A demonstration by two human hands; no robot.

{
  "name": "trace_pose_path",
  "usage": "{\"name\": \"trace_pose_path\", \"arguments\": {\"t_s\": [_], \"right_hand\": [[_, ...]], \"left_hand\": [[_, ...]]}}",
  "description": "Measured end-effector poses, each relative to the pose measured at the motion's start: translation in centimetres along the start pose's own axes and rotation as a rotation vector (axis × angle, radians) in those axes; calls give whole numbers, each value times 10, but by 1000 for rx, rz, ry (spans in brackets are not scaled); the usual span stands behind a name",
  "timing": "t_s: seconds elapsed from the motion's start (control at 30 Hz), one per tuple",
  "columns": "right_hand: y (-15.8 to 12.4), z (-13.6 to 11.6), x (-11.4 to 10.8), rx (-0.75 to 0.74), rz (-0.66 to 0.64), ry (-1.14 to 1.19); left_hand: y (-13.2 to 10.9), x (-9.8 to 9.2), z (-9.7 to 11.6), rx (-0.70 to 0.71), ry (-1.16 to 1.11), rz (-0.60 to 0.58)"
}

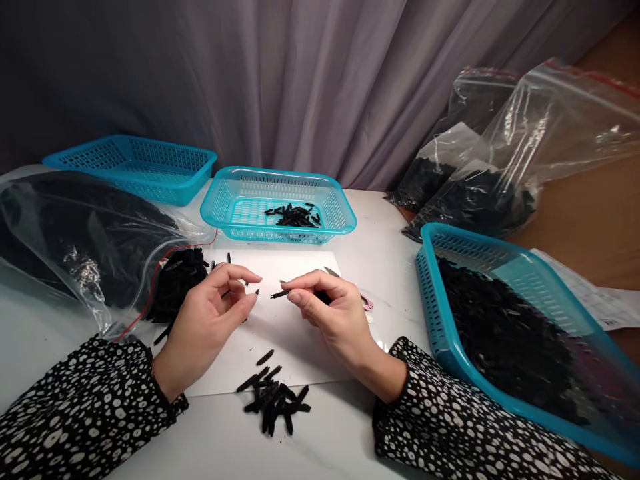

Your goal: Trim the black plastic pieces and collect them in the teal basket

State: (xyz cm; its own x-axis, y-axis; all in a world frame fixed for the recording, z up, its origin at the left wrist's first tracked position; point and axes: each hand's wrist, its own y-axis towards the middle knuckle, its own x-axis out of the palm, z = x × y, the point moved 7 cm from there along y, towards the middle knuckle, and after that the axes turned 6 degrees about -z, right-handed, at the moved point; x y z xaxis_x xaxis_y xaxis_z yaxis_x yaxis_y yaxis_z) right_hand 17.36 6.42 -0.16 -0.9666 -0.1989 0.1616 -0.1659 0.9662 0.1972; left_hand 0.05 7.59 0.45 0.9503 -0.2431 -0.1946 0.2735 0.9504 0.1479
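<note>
Grey curtain, white table: a thin black strip held between finger and thumb

Behind the white table [340,433] hangs a grey curtain [300,80]; a sheet of white paper [320,360] lies beneath the hands. The right hand [345,320] pinches a black strip [279,294] between thumb and forefinger, its free end pointing towards the left hand [205,327]. That left hand is narrowly parted at thumb and forefinger; a small dark bit shows at the thumb tip, and whether it is gripped I cannot tell. More strips lie in a loose pile [273,407] nearer the wearer, overlapping the paper's edge.

Handling such slim pieces probably goes best with a light pinch close to the working end, both hands low over the paper, where dark scraps show clearly. Scissors with a pink handle [367,304] lie beside the right hand, so the knuckles are better kept off the blade.

As for writing, the printed sheet [580,283] beyond the right-hand blue basket [431,300] is too small to read, and no brand is legible anywhere
</note>
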Motion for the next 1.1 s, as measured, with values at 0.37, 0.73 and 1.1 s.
{"name": "trace_pose_path", "arguments": {"t_s": [0.37,0.73,1.1], "right_hand": [[0,10,2,45,-55,131],[7,-10,1,-32,63,-132],[127,-78,-8,-189,235,-888]], "left_hand": [[-1,6,5,-1,-104,-15],[-4,0,4,30,49,20],[-9,1,12,30,-230,-25]]}}
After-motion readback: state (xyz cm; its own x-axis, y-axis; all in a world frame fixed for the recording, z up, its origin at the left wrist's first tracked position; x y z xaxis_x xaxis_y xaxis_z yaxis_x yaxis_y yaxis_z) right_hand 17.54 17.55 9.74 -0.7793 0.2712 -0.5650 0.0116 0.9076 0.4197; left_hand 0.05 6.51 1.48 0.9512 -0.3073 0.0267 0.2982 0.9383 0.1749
